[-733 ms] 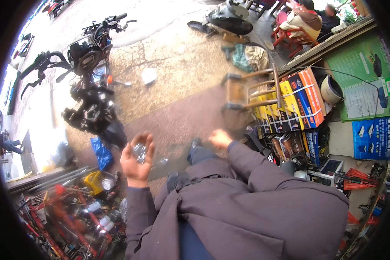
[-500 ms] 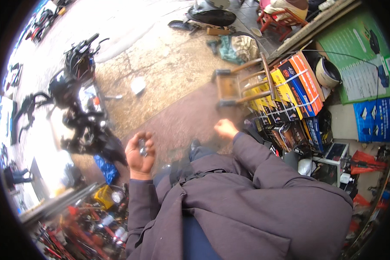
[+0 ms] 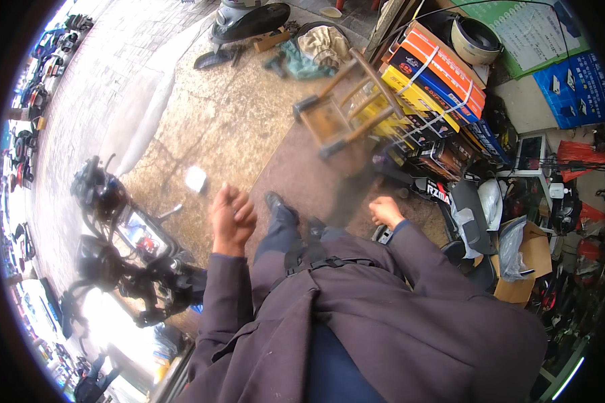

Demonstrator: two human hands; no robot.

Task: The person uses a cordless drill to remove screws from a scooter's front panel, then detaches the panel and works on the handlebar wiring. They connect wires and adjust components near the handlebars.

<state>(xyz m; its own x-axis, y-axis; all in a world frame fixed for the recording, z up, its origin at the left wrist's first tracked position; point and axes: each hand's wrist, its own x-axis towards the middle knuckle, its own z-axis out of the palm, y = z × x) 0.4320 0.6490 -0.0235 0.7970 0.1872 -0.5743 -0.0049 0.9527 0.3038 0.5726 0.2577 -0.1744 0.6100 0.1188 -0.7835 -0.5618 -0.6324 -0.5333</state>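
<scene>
Your left hand [image 3: 234, 218] is raised with its fingers curled tightly in, so you cannot tell from here whether anything sits inside them; your right hand [image 3: 386, 212] is drawn into a looser fist, its gap narrow, with nothing seen sticking out. Just below the right hand shows a grey metallic part [image 3: 383, 234] (too small and half hidden to say what kind). Ahead, between your hands but more toward the right, is the low wooden stool [image 3: 331, 124] on the reddish floor strip [image 3: 292, 164], its long axis slanting from the strip's left edge up toward the strapped cartons [image 3: 433, 77]; your right hand is clearly the nearer to it. Off your left fingers, forward and to the left, a small white item [image 3: 195, 179] lies on the tan concrete [image 3: 202, 114], outside that same left edge. Further out, a parked two-wheeler [image 3: 104, 258] stands to your left, teal and beige cloths [image 3: 323, 46] lie in a heap beyond the stool, and an opened cardboard box [image 3: 532, 255] is far to your right.
</scene>
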